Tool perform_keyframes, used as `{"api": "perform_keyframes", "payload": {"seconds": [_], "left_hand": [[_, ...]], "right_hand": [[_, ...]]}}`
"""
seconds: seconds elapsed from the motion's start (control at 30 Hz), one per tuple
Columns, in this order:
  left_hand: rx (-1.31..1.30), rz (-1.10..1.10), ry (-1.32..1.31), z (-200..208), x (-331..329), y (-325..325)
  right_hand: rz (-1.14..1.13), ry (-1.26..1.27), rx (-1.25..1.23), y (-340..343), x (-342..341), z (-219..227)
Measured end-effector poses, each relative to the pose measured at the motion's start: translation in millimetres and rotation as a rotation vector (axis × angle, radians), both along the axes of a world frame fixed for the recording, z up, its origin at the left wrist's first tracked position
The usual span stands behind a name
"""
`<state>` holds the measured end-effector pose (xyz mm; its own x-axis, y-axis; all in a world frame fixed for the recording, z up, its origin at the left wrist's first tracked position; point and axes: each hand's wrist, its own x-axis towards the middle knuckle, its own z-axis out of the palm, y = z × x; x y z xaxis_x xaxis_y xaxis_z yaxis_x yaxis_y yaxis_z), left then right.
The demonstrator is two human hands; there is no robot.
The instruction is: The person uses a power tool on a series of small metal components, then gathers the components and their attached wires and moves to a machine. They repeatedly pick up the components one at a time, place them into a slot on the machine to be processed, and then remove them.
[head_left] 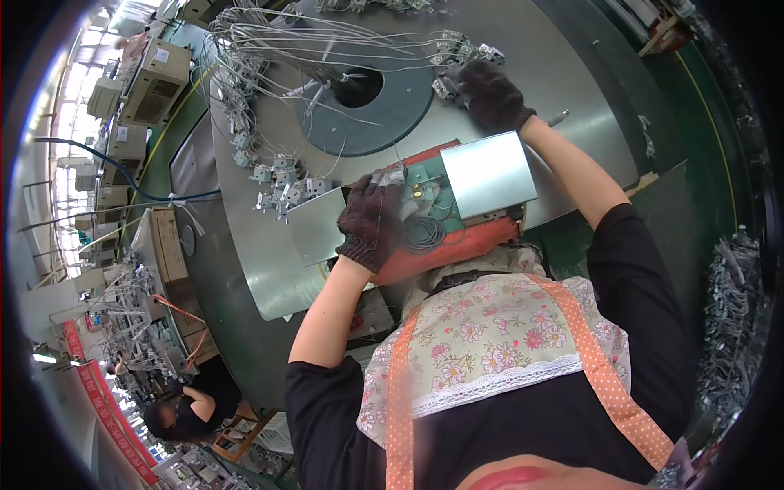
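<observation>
My left hand [371, 214], in a dark knitted glove, lies over the left part of a green-bedded work fixture [445, 200] with red edging. Its fingers are bent with the tips together near the small parts there; what they hold is hidden. A coil of thin grey wire [425, 234] rests beside that hand. Farther away to the right, my gloved right hand [492, 96] reaches over the metal table. Its fingertips close on a small metal part [447, 87] at the edge of a cluster of similar wired parts [457, 49].
Flat metal plates flank the fixture, a shiny one [490, 175] on its right. Beyond stands a round grey disc [367, 122] with a central post. Bundled white wires [269, 37] fan out to metal parts [286, 184] around the table. Another person [196, 408] sits at far left.
</observation>
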<state>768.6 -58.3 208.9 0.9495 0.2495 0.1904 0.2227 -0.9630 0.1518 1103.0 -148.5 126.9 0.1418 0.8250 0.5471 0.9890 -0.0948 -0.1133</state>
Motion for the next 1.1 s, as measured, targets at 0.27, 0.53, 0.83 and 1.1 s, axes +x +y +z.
{"api": "perform_keyframes", "payload": {"seconds": [0.27,0.53,0.83,1.1], "left_hand": [[-0.012,-0.004,0.023,4.0,-0.7,0.3],[-0.025,-0.002,-0.005,3.1,-0.5,0.7],[-0.017,0.004,0.047,6.2,1.2,-5.5],[-0.004,-0.008,-0.017,-0.1,-0.9,1.8]], "right_hand": [[-0.103,0.156,0.112,-3.0,-9.9,18.5],[-0.255,-0.096,-0.209,40.8,10.6,30.0],[-0.002,0.339,-0.193,21.1,41.7,53.5],[0.518,1.264,0.073,-58.2,81.5,79.4]]}}
